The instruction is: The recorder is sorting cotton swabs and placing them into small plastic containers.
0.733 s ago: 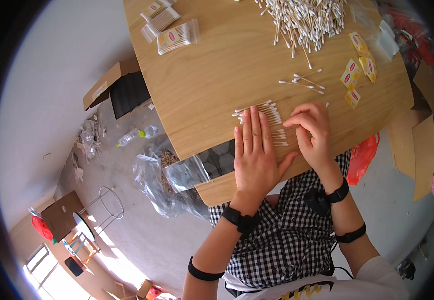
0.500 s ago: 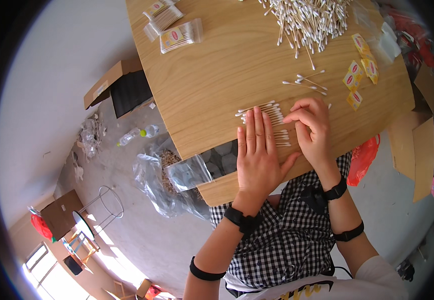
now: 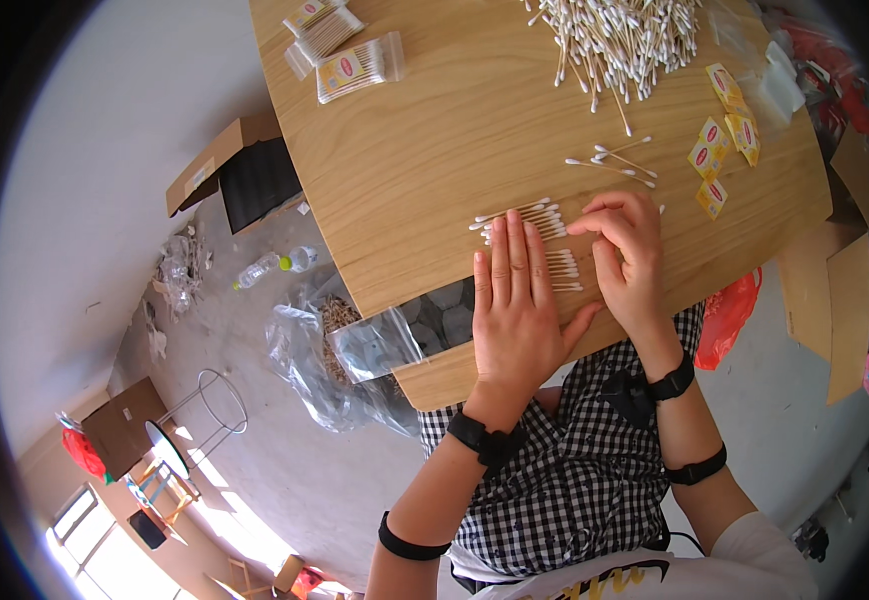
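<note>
Several cotton swabs (image 3: 553, 226) lie side by side in a row near the table's front edge, white heads showing at both ends. My left hand (image 3: 517, 325) lies flat across them, fingers stretched out, hiding the row's middle and much of its lower left. At the row's right ends is my right hand (image 3: 630, 245), its fingers bent and their tips at the swab heads. Its thumb stands apart from those fingertips, and I see nothing gripped between them. Beyond the hands, a few loose swabs (image 3: 610, 170) lie crossed.
A large heap of cotton swabs (image 3: 625, 40) covers the far right of the wooden table (image 3: 405, 170). Yellow-and-white cards (image 3: 710, 150) lie at the right, near clear plastic bags (image 3: 780, 85). Filled swab packs (image 3: 350, 70) are at the far left. An open drawer (image 3: 440, 318) juts out at the front left.
Hands and swabs keep nearly the same places. The whole view has shifted very slightly.
</note>
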`<state>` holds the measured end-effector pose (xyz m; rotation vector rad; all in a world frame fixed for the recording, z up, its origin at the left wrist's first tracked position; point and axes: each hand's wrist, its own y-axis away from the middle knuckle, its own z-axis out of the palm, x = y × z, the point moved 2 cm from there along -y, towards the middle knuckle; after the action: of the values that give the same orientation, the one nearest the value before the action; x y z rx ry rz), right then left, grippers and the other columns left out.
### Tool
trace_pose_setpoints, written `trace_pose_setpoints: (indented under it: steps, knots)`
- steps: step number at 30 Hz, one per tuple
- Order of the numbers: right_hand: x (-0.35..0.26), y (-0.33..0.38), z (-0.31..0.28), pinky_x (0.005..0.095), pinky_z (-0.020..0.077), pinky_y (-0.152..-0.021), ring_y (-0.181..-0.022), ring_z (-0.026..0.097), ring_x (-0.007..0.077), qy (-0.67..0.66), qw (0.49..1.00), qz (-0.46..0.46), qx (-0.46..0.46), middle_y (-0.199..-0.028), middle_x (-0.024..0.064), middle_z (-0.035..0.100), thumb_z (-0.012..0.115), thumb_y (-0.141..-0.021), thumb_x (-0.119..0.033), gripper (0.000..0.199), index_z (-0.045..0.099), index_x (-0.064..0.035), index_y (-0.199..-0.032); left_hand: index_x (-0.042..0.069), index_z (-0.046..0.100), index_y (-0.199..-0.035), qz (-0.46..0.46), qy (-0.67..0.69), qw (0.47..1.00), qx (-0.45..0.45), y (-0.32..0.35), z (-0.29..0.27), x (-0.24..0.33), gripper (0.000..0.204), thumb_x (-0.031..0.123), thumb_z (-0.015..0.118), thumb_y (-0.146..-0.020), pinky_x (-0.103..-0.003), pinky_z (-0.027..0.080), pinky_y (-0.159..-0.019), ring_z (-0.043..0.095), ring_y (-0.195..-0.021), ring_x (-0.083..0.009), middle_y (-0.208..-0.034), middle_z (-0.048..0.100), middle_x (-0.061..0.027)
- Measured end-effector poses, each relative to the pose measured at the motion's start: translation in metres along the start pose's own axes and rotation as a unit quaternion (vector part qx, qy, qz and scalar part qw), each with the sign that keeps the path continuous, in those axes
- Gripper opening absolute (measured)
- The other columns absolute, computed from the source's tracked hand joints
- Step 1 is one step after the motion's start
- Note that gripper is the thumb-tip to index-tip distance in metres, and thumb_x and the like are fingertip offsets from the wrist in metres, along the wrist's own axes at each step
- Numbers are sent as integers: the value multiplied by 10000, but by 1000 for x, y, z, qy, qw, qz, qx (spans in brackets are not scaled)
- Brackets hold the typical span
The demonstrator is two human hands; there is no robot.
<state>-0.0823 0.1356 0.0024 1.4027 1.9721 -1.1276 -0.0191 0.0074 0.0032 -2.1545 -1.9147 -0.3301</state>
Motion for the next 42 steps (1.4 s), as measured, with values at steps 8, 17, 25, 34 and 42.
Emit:
trace_pose_setpoints:
  steps: [8,17,25,34,42]
  knots:
    - [-1,-2,1,382,409,-818,-901,539,251,45,998,-42,-22,-929,42,588,558,-666,109,282,665,-99,-823,-115,277,-1450,5,8,1000,1,1,1,-1,1002,619,583,-841,-506,194,-1169,211,-1458,-381,-1538,241,-290]
    - [-1,-1,0,391,400,-843,-931,535,258,41,998,-37,-24,-967,43,595,564,-666,92,295,666,-106,-858,-113,339,-1427,1,-9,1000,2,0,-1,-1,955,641,510,-866,-478,192,-1177,247,-1451,-358,-1527,298,-262]
    - [-2,-2,3,396,399,-861,-971,532,263,62,996,-50,-36,-1013,41,595,560,-672,85,317,678,-111,-891,-116,338,-1426,5,-7,1000,5,0,-1,-1,949,632,512,-870,-479,192,-1177,249,-1449,-362,-1523,303,-264]
    - [-3,-3,3,405,396,-880,-997,528,270,56,997,-47,-26,-1027,48,592,572,-686,77,302,678,-115,-892,-113,338,-1427,3,5,1000,9,0,-1,-1,944,626,520,-869,-482,196,-1176,253,-1448,-361,-1522,307,-262]
    - [-7,-4,3,412,398,-884,-1001,529,274,78,993,-71,-51,-1043,44,595,586,-717,65,257,673,-114,-879,-103,355,-1421,0,8,1000,14,1,-3,-3,931,623,532,-864,-489,197,-1172,250,-1451,-355,-1526,306,-254]
